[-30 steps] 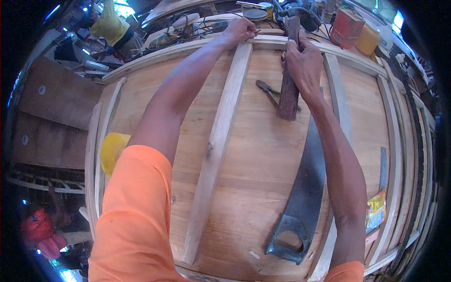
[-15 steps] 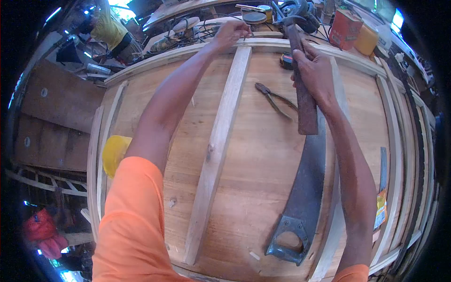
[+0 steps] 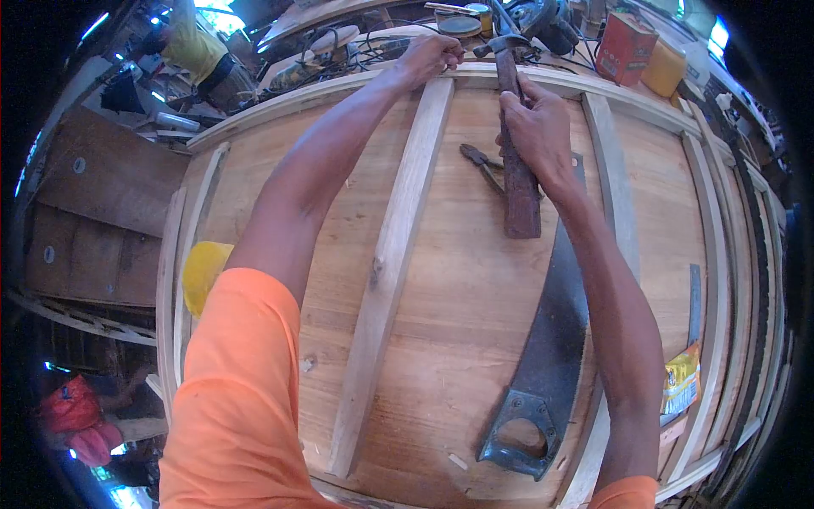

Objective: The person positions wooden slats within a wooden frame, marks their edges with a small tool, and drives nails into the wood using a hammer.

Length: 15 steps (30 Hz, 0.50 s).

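My right hand (image 3: 539,127) is wrapped round the dark wooden handle of a hammer (image 3: 521,191), its metal head pointing away from me above the frame's far rail. At that rail (image 3: 492,78), by the top of a pale crosspiece (image 3: 394,254), my left hand (image 3: 431,59) is pinched; what its fingers hold is too small to make out. Pliers (image 3: 482,161) lie on the wooden panel (image 3: 458,339), partly behind the hammer handle. A handsaw (image 3: 547,339) rests on the panel below my right forearm, its handle towards me.
A yellow object (image 3: 203,276) sits at the left beside my sleeve. On the right are a yellow packet (image 3: 681,382) and a metal strip (image 3: 694,301). Beyond the frame stand a red box (image 3: 626,51) and a yellow container (image 3: 664,69). A person in yellow (image 3: 197,51) is at the upper left.
My right hand and the hammer moved right and towards me, then back left, the hammer head now nearer my left hand. My left hand shifted slightly and stays at the far rail.
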Each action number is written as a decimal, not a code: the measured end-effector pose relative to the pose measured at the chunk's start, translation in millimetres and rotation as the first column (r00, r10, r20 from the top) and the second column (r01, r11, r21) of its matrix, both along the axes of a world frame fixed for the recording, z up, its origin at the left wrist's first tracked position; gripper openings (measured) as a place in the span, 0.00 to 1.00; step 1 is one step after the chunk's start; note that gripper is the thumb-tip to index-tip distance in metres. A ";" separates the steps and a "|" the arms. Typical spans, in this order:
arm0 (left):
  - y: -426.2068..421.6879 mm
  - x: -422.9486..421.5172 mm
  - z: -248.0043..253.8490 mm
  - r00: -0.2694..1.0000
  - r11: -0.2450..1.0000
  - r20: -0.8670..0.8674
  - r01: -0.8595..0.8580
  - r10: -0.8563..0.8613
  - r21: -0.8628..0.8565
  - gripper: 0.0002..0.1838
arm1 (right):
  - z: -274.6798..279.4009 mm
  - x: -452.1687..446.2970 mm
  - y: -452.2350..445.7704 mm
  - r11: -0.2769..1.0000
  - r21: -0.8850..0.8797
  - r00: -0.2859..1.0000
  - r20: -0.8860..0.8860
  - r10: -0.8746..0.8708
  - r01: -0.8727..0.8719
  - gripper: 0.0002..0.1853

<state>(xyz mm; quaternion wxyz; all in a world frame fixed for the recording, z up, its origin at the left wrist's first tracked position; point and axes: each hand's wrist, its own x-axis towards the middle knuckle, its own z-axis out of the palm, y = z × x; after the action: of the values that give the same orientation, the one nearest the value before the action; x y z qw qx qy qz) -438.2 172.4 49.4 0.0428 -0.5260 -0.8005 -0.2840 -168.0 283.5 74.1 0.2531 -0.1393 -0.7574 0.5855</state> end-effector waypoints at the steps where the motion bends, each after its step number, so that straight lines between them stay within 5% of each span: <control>1: 0.1 0.6 1.8 1.000 1.000 0.000 0.000 0.000 -0.001 0.08 | -1.1 -1.5 -0.9 1.000 0.006 1.000 0.000 -0.005 0.005 0.16; 7: 2.9 -3.3 2.2 0.990 0.994 -0.139 -0.023 0.008 -0.106 0.08 | -9.7 -7.4 -4.6 0.999 -0.025 0.999 -0.010 -0.031 0.031 0.13; 15: -3.2 -4.6 -0.5 0.997 0.998 -0.059 0.051 -0.049 0.038 0.08 | -9.4 -8.6 -5.7 1.000 -0.008 1.000 -0.008 -0.016 0.016 0.15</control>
<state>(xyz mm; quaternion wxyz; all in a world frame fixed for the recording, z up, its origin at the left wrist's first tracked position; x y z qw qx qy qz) -442.8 169.2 48.9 0.0692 -0.5529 -0.7798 -0.2854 -176.6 277.8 64.7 0.2601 -0.1438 -0.7530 0.5870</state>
